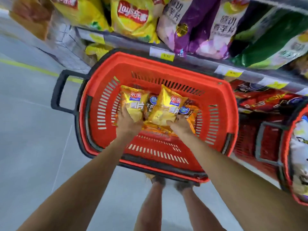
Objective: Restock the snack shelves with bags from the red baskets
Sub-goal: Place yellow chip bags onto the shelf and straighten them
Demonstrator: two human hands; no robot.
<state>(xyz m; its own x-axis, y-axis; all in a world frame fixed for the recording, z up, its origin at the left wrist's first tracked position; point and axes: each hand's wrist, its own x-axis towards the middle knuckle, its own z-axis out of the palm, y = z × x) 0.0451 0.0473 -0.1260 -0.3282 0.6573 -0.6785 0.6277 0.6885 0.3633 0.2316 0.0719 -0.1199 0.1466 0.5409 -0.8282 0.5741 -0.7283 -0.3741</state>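
Head view looking straight down, edges blurred. The red basket (215, 114) sat on the floor (33, 139), close against the snack shelf (126, 41). Both arms reached down into it.

The left hand (128, 125) gripped the lower end of the left yellow bag (133, 104), fingers wrapped under it and mostly hidden. The right hand (179, 126) gripped the bottom edge of the right yellow bag (166, 105), fingers curled round it, tips not visible. Both bags were inside the basket, side by side, tilted, tops pointing toward the shelf. Could not tell if the two touched.

A dark bag (152, 105) with a round blue logo lay between and beneath them; a similar one showed just right of the right yellow bag. Orange bags (158, 129) lay flat on the basket bottom under both hands. A black handle (57, 92) stuck out from the basket's left end.

On the shelf above the basket stood Lay's bags (131, 19) in yellow, then purple-and-white bags (183, 25), then a green bag (275, 44) further right. Yellow price tags (166, 55) ran along the shelf edge. Red packs (260, 100) filled the lower level on the right.

A second red basket (287, 157) was cut off at the right edge, with white bags (300, 144) in it. A yellow line (33, 67) crossed the grey floor on the left. The person's bare legs (155, 205) showed below the basket.
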